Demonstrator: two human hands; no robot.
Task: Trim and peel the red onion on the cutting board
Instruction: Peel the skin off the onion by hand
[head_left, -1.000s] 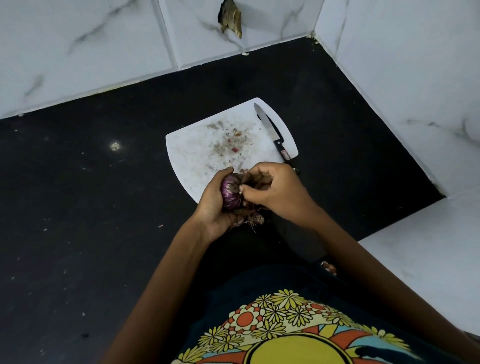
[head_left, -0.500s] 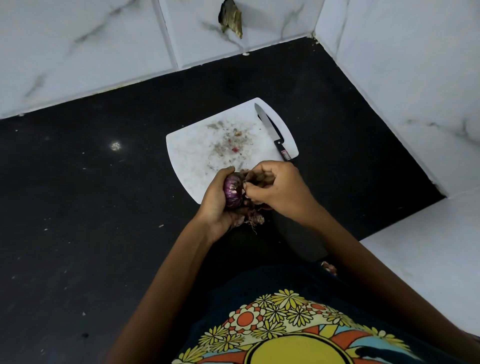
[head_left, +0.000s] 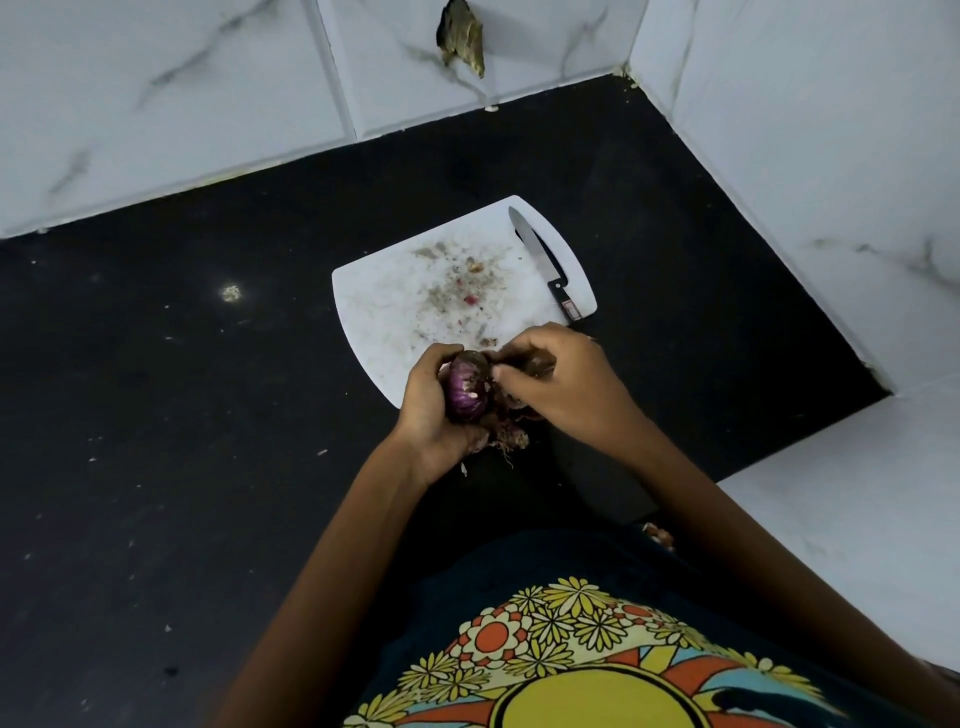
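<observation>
Red onion (head_left: 466, 387) held above the near edge of the white cutting board (head_left: 395, 312), cupped in the left hand (head_left: 434, 410). Right hand (head_left: 558, 382) pinches dry, papery skin at its side. Onion surface glossy purple; steel-bladed knife (head_left: 543, 265) lies on the board.

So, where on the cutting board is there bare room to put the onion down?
The left part of the cutting board, between its left edge and the scraps in the middle, is bare. The right edge is taken by the knife. The near corner is crowded: the left hand holds the onion there and the right hand pinches its skin.
</observation>
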